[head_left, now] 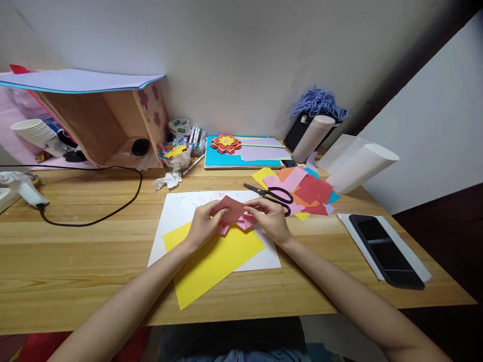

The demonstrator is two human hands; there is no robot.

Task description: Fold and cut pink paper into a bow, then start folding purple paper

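Note:
Between my hands is a dusky red piece of paper (pixel 228 207), raised over the sheets on the table. My left hand (pixel 204 221) pinches its left side with thumb and fingers. On its right edge, my right hand (pixel 270 217) closes thumb and fingertips. Just beneath it are folded pink paper pieces (pixel 247 222), partly hidden by the hands; whether they are held too I cannot tell. Below lies a yellow sheet (pixel 211 266), slanted across a white sheet (pixel 177 211). Black-handled scissors (pixel 269 193) rest right behind my right hand.
Coloured paper scraps (pixel 313 191) are piled at the right. A layered paper flower (pixel 226 144) lies on a blue sheet (pixel 215 160). A phone (pixel 385 251) sits far right, a paper roll (pixel 364 166) behind it. A glue gun (pixel 24 188) with its cord and an open box (pixel 101 120) stand left.

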